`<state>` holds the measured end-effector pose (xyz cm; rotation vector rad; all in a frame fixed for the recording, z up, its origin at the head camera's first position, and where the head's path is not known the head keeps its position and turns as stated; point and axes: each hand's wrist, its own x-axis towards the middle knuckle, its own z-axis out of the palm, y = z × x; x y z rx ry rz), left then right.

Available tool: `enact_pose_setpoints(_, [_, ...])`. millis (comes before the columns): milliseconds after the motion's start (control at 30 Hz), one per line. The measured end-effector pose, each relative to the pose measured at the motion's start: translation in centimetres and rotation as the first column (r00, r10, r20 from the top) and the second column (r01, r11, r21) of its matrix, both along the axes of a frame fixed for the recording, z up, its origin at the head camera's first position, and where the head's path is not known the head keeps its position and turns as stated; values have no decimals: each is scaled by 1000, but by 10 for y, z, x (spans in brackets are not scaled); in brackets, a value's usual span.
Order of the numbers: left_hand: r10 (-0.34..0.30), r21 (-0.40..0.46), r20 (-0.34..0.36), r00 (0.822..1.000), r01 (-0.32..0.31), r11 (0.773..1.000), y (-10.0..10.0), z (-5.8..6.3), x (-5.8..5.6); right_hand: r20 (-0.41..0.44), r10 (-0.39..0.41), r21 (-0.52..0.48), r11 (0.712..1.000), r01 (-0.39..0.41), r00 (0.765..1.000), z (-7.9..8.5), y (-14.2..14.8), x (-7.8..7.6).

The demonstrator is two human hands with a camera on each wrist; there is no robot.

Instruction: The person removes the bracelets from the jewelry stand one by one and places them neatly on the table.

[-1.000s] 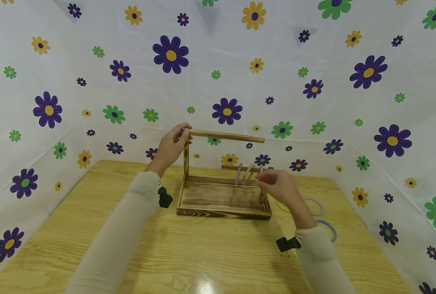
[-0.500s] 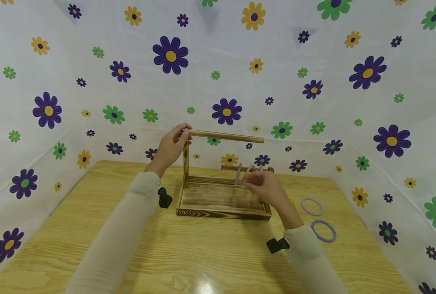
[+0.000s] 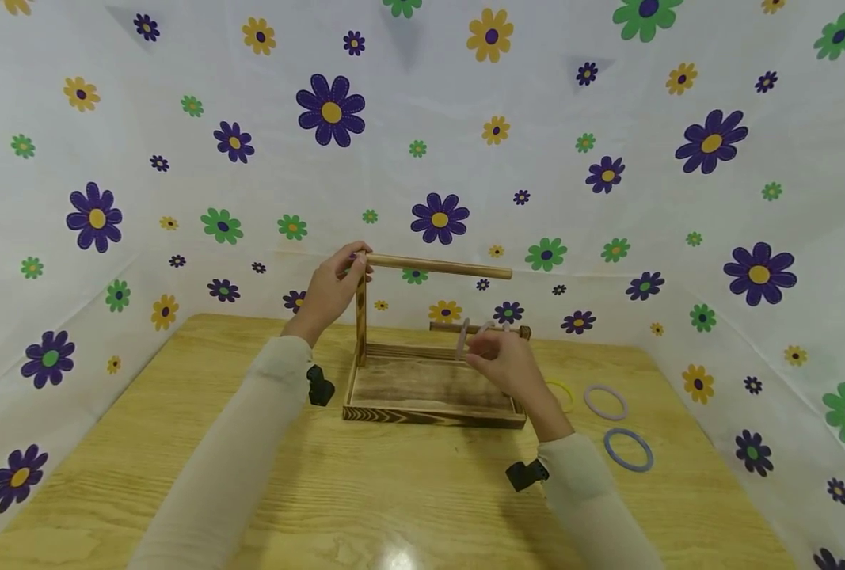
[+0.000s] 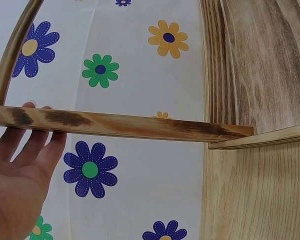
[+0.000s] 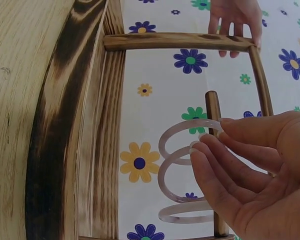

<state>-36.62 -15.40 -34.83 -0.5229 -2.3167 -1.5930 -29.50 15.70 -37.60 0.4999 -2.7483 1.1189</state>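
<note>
A brown wooden bangle stand (image 3: 433, 417) has a tray base, a tall post with a high bar and a lower bar. My left hand (image 3: 333, 289) grips the top of the tall post (image 4: 115, 122), fingers behind it. Three pale translucent bangles hang on the lower bar (image 5: 213, 105). My right hand (image 3: 505, 362) is at these bangles; its thumb and fingertips pinch the edge of the bangle nearest the bar's free end (image 5: 165, 137). The other two bangles hang closer to the bar's post, partly hidden by my hand in the head view.
Right of the stand, a yellow bangle (image 3: 561, 396), a lilac bangle (image 3: 605, 402) and a blue bangle (image 3: 628, 450) lie on the wooden table (image 3: 365, 499). A white cloth (image 3: 393, 174) with printed flowers stands behind and at both sides.
My right hand has moved left along the lower bar, from the bangle near its post towards the free end. The yellow bangle shows more fully. My left hand stays on the post.
</note>
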Motion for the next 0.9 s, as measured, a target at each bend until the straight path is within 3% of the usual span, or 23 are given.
enact_pose_setpoints(900, [7, -7, -1, 1000, -7, 1000, 0, 2, 1, 27, 35, -64, 997, -33, 999, -12, -17, -9])
